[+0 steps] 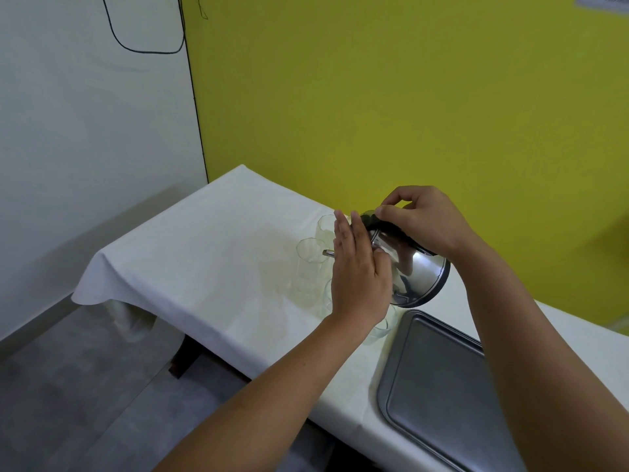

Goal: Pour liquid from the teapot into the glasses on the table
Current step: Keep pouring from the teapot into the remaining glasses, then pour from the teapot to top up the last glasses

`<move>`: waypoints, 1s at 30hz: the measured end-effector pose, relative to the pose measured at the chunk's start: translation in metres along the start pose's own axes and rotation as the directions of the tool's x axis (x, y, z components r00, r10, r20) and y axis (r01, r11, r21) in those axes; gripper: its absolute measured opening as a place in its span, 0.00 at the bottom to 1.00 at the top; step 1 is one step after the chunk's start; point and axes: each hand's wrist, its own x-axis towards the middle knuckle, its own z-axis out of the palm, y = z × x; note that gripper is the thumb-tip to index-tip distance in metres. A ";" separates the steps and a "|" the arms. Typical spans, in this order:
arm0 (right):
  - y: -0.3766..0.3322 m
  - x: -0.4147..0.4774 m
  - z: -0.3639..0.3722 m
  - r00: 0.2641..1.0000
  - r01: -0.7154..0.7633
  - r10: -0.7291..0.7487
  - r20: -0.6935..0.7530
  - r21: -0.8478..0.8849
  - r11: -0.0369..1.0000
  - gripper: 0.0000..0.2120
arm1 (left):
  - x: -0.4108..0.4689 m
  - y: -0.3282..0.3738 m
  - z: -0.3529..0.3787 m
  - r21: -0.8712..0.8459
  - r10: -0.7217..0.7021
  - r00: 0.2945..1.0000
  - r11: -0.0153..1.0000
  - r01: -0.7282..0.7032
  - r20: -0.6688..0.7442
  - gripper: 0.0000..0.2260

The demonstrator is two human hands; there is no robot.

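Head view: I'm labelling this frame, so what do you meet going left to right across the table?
Tablecloth corner → glass under the spout → left hand → teapot → right hand → metal tray.

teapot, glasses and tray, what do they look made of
Teapot: likely polished steel, mirror reflections on its body; handle black, maybe plastic. Glasses: clear glass or plastic, the cloth shows through. Tray: dull grey metal, brushed sheen.
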 end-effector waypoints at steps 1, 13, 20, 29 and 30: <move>0.000 0.000 0.000 1.000 -0.001 0.001 -0.003 0.002 1.000 0.07 | 0.000 0.000 0.000 0.000 -0.001 1.000 1.000 0.001 0.004 0.29; 0.021 -0.020 0.005 0.983 -0.083 0.124 -0.135 0.281 0.956 0.07 | 0.001 -0.002 -0.001 0.147 0.122 0.985 0.979 -0.139 0.122 0.35; 0.031 -0.037 0.008 0.954 -0.083 0.212 -0.213 0.491 0.867 0.07 | 0.006 0.002 -0.003 0.189 0.216 0.957 0.949 -0.252 0.193 0.33; 0.034 -0.071 0.000 0.907 -0.085 0.307 -0.287 0.591 0.802 0.06 | -0.005 0.011 -0.004 0.160 0.324 0.895 0.910 -0.384 0.307 0.31; 0.034 -0.074 -0.002 0.906 -0.096 0.303 -0.296 0.552 0.829 0.07 | -0.008 0.011 -0.003 0.142 0.319 0.891 0.914 -0.379 0.324 0.32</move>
